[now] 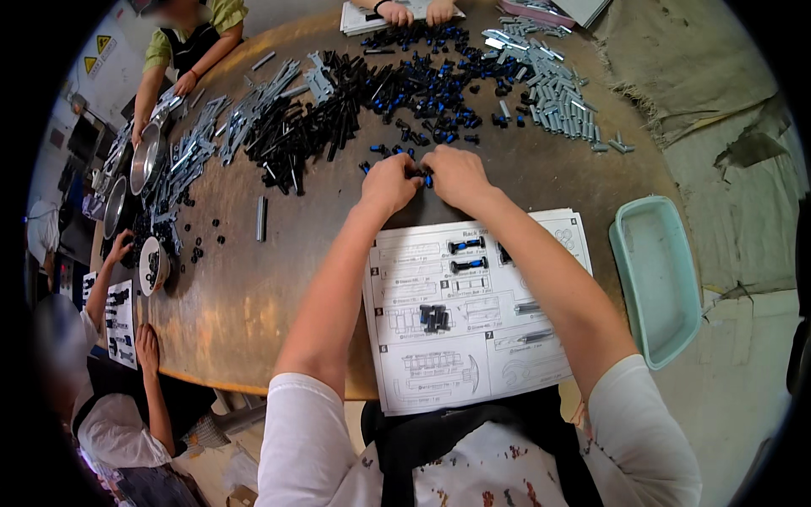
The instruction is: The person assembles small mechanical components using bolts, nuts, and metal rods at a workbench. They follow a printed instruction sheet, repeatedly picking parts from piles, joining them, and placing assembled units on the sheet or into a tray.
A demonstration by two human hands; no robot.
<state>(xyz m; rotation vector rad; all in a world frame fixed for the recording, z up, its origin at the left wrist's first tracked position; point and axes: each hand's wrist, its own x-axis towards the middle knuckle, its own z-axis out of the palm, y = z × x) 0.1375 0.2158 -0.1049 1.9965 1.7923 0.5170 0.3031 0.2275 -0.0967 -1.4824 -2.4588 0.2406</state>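
My left hand (390,183) and my right hand (457,176) meet at the near edge of the pile of black bolts with blue bands (427,93). The fingers of both are closed. A bolt (428,180) shows at my right fingertips. Dark bits show by my left fingertips, but what they grip is partly hidden. Under my forearms lies a printed sheet (422,363) with part drawings. On it rest two blue-banded bolts (469,265), a cluster of short black pieces (434,318) and silver pins (534,336). My right forearm covers part of the sheet.
Black rods (312,127), silver sleeves (562,106) and flat metal plates (190,148) lie heaped beyond. One loose silver tube (261,218) sits at left, near a white bowl (154,266). A pale green bin (657,279) stands right. Co-workers' hands are at left and across the table.
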